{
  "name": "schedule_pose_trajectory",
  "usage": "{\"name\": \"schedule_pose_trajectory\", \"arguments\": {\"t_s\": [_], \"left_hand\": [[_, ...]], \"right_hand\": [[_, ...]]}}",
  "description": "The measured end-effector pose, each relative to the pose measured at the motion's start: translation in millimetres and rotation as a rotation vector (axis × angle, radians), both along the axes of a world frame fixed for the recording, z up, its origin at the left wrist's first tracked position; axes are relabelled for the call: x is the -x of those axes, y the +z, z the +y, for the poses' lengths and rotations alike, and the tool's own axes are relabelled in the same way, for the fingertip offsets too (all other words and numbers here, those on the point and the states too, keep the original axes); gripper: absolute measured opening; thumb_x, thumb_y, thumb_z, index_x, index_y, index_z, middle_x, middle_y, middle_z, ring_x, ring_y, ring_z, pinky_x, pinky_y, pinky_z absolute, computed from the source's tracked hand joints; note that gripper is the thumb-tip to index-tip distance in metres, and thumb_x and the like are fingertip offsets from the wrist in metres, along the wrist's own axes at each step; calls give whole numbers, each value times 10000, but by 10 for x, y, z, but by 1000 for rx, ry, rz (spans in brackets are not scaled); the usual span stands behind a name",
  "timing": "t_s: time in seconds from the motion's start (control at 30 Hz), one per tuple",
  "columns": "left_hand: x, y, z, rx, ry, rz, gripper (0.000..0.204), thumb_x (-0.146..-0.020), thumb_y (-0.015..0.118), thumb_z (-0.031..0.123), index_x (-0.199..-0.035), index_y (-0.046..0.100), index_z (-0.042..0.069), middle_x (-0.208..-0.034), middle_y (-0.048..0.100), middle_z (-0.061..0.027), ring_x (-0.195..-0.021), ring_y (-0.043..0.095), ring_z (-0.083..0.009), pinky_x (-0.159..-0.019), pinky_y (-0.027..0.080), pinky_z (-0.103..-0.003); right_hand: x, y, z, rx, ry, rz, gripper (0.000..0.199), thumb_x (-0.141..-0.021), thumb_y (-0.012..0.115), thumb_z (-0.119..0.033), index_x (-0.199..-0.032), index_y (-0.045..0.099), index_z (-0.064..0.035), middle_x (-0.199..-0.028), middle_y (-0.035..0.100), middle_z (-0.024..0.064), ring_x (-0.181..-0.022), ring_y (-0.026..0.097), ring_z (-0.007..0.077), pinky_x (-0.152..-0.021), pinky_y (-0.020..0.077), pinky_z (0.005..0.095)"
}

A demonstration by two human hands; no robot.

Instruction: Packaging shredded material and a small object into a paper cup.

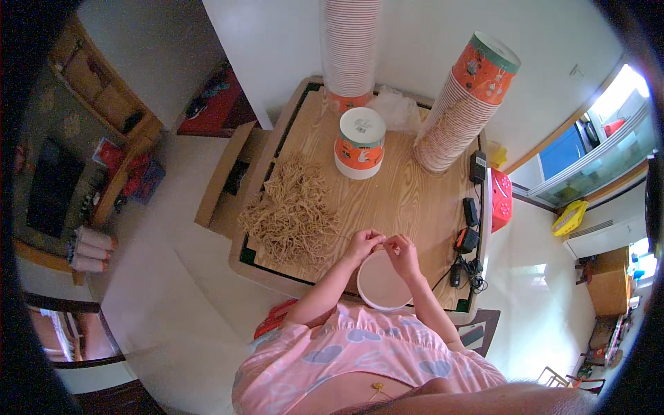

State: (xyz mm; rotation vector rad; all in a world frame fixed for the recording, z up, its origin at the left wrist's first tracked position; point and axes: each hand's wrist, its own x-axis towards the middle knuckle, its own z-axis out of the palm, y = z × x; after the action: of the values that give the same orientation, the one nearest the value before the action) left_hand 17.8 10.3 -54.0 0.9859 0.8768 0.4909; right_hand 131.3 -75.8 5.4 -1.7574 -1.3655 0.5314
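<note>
At the near edge of the wooden tabletop a round white paper bowl stands with its open mouth up. Both hands meet just above its far rim. The left hand and the right hand have their fingertips pinched together, apparently stretching a thin rubber band between them; the band itself is too fine to see clearly. To the left of the hands, close by, a loose heap of tan rubber bands spreads toward the left edge. Farther back stands a short orange-and-white stack of bowls, with tall stacks of bowls at the far right corner. Black power adapters lie along the right edge.
</note>
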Motion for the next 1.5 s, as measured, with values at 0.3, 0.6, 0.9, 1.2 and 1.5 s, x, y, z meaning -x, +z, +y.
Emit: {"name": "schedule_pose_trajectory", "arguments": {"t_s": [0.3, 0.6, 0.9, 1.2, 1.5], "left_hand": [[41, -21, -55, -148, -111, 42, 160, -789, 626, 202, -812, 647, 45, -719, 609, 5, -617, 517, -66, -564, 420, -217], [11, -84, -34, 184, -29, -72, 105, -788, 599, 165, -821, 617, 67, -738, 607, -6, -637, 554, -96, -579, 436, -223], [12, -87, -43, 72, -20, -14, 109, -780, 609, 167, -828, 604, 70, -750, 603, -13, -645, 550, -96, -576, 442, -221], [23, 54, -88, 258, 42, -97, 81, -759, 631, 131, -797, 587, 75, -690, 577, 4, -554, 527, -78, -492, 414, -205], [-7, 127, -44, 308, 23, -108, 60, -753, 625, 122, -780, 585, 87, -647, 567, 12, -512, 502, -68, -466, 394, -192]], "right_hand": [[-43, -129, 38, 63, -117, 47, 70, -761, 582, -79, -787, 570, -14, -723, 575, 143, -684, 560, 301, -610, 450, 368], [-111, -145, -41, 26, -34, -26, 57, -748, 567, -46, -803, 575, -40, -750, 564, 144, -702, 548, 305, -612, 444, 375], [-11, 31, -36, 0, -39, 47, 104, -722, 626, -92, -754, 544, -36, -708, 562, 124, -673, 537, 270, -598, 441, 355], [-7, -23, -38, -9, -55, 71, 92, -715, 583, 7, -769, 517, -27, -691, 539, 69, -636, 517, 172, -597, 434, 275], [-80, -75, -20, 12, -45, 25, 101, -711, 596, 0, -787, 536, -25, -710, 552, 81, -664, 531, 206, -619, 445, 306]]}}
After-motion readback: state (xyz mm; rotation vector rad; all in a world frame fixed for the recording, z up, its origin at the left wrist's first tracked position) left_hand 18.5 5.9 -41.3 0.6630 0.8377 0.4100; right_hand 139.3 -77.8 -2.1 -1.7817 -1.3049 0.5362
